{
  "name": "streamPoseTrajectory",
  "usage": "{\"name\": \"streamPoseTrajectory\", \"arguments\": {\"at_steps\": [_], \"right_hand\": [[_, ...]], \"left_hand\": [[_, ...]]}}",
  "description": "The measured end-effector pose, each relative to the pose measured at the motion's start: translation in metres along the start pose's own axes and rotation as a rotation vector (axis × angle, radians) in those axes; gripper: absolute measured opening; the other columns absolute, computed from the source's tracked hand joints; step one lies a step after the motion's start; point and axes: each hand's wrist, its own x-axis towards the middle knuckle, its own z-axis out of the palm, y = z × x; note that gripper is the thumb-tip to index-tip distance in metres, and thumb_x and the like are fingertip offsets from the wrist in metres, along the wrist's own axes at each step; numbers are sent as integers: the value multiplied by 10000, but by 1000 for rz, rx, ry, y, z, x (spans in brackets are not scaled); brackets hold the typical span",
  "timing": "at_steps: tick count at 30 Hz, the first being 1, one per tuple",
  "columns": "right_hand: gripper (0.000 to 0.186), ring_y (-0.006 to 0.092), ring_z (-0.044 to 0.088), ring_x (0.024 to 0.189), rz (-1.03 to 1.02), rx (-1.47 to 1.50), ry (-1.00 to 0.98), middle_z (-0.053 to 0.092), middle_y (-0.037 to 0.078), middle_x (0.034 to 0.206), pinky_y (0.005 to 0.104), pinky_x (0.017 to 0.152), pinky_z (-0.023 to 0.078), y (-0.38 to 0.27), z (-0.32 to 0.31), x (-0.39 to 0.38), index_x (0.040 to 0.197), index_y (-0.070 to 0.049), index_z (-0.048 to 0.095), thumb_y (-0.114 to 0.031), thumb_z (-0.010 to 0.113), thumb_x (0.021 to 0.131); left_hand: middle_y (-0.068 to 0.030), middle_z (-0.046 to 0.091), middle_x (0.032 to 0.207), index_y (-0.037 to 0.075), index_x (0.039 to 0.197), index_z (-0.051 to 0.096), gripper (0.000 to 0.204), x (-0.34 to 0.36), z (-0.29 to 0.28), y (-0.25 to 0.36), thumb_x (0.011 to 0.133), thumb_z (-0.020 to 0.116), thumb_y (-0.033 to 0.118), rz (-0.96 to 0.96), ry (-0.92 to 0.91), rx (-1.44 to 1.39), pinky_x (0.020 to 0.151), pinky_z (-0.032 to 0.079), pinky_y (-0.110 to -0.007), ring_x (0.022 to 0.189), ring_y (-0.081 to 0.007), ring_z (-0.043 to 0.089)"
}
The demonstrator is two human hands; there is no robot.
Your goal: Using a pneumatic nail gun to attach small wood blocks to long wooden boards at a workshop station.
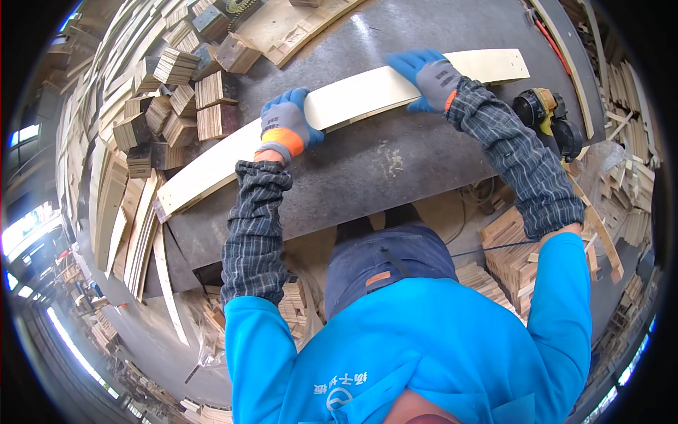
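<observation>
Head view: a long, pale, slightly curved board (360, 97) lies across the counter (353, 173), its left end nearer the person and its right end farther away. The left hand (286, 126), in a grey and blue glove with an orange cuff, grips it left of the middle, fingers over the far edge and thumb by the near edge. The right hand (429, 79), gloved alike, spans the board toward its right end; its fingers are blurred but seem closed around both edges. To the left, beyond the left hand, layered wood blocks (180, 95) sit in a heap, with long wood strips (143, 237) just beside the board's left end. A flat wood panel (286, 32) lies on the far side. On the right, near the right forearm, is a black and yellow power tool (547, 116). Below the counter's near edge, on the right, stands a wood stack (505, 261).
</observation>
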Motion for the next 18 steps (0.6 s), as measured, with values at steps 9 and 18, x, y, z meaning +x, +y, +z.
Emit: {"name": "streamPoseTrajectory", "arguments": {"at_steps": [9, 18], "right_hand": [[1164, 345, 561, 1440, -240, 143, -34, 551, 140, 1583, 509, 1233, 430, -79, 0, 67, 1700, -129, 339, -465, 949, 768], [1078, 334, 709, 1179, -244, 136, 68, 700, 133, 1303, 447, 1018, 572, -90, 22, 87, 1695, -123, 351, -502, 856, 820]], "left_hand": [[-128, 735, 1293, 157, 1356, 681, 726, -1, 9, -8, 702, 902, 382, 54, 89, -28, 1129, 471, -477, 1254, -374, 681], [-130, 732, 1299, 180, 1358, 683, 680, -2, 14, -9, 745, 892, 386, 75, 118, -50, 1120, 477, -479, 1240, -377, 683]]}}
